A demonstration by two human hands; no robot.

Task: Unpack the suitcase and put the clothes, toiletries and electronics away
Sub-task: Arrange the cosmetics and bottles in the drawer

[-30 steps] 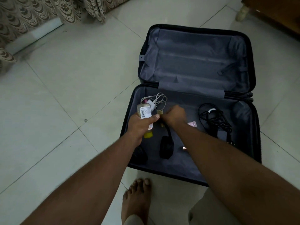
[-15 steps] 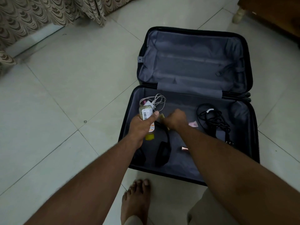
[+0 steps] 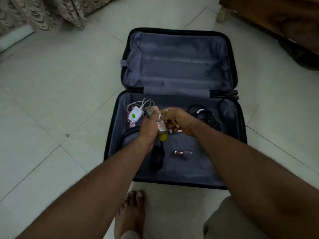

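The open suitcase [image 3: 174, 107] lies flat on the tiled floor [image 3: 51, 83], its far half showing only grey lining and its near half holding a black cable bundle [image 3: 205, 118] at the right, black headphones [image 3: 156, 159] near the front, a white charger [image 3: 135, 116] with its cord at the far left, and a small rose-gold capped tube [image 3: 183, 153] beside the headphones. Above the near half, the left hand [image 3: 149, 125] grips a yellow bottle [image 3: 162, 133] with a white label, and just beside it the right hand [image 3: 179, 121] curls round a small gold tube [image 3: 173, 125].
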